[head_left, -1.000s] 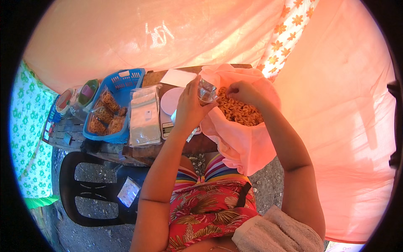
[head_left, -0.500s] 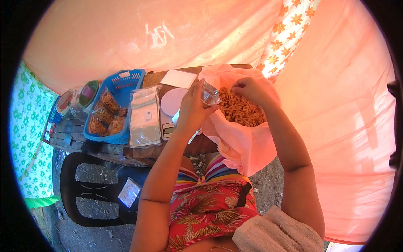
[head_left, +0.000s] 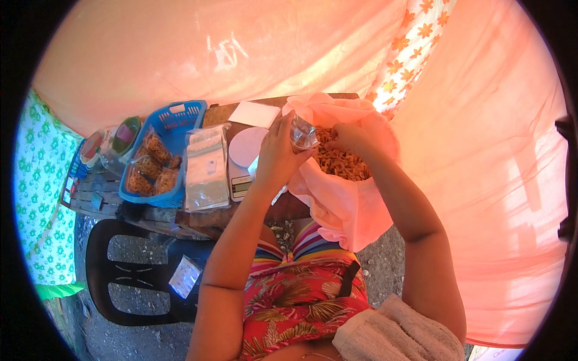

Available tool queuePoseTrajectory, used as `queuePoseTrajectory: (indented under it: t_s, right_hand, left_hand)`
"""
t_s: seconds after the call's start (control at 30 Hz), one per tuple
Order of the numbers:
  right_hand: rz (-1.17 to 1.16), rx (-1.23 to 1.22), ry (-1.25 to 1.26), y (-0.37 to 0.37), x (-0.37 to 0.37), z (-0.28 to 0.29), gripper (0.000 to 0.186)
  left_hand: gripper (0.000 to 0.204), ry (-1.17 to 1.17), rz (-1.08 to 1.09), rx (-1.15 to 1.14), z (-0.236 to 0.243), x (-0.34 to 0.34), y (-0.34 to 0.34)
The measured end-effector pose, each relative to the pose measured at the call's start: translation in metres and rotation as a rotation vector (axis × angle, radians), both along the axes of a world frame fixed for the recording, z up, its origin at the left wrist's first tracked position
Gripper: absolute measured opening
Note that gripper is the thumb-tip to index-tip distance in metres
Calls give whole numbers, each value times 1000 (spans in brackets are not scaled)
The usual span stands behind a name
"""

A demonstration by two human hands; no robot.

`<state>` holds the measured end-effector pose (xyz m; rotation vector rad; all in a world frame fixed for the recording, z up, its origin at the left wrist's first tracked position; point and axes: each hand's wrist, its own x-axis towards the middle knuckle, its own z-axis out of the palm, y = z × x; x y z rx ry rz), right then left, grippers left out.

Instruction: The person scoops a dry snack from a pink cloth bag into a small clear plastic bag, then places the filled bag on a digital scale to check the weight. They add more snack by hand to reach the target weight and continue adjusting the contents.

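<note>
Here's my left hand, half-curled and holding a clear bag just beside the snacks in the pink cloth! My right hand is in at the snacks, fingers bent inward, and whether they've caught any I can't tell

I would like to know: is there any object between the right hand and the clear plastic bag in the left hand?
Nothing visible blocks the way. The right hand is at the brown snack pieces, just right of the clear plastic bag in the left hand.
</note>
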<state>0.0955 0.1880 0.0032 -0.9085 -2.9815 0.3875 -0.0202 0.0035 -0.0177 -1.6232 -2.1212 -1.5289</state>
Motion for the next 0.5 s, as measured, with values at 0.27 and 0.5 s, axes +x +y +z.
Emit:
queuePoseTrajectory:
  t_s: [0.27, 0.5]
  right_hand:
    - [-185, 6, 79, 22, 19, 1, 25]
    - [265, -112, 54, -1, 35, -17, 29]
  left_hand:
    - [90, -10, 30, -35, 0, -5, -6]
    - [90, -3, 21, -19, -5, -6, -4]
